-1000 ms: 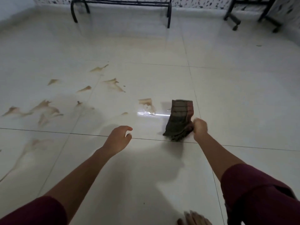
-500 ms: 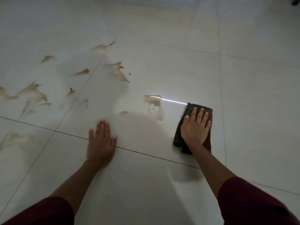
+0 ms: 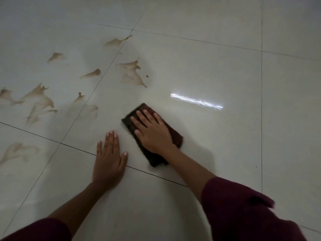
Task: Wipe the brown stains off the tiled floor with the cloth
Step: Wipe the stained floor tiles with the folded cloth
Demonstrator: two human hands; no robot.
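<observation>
A dark brown folded cloth [image 3: 175, 136] lies flat on the pale tiled floor [image 3: 217, 70]. My right hand [image 3: 152, 131] presses down on it with the fingers spread, pointing up and left. My left hand [image 3: 108, 159] rests flat on the floor just left of the cloth, palm down, holding nothing. Several brown stains mark the tiles to the left; the nearest large one [image 3: 132, 73] is above the cloth. Others [image 3: 40, 100] lie further left, and a faint one [image 3: 16, 151] sits at the left edge.
Dark grout lines [image 3: 261, 101] cross the glossy floor. A bright wet streak of reflected light [image 3: 196, 101] shows to the right of the cloth. My dark red sleeves [image 3: 246, 214] fill the lower corners.
My right hand has slid the cloth leftward, over the spot where a small stain lay; that stain is no longer visible. The left hand stays flat on the floor. The camera has tilted further down.
</observation>
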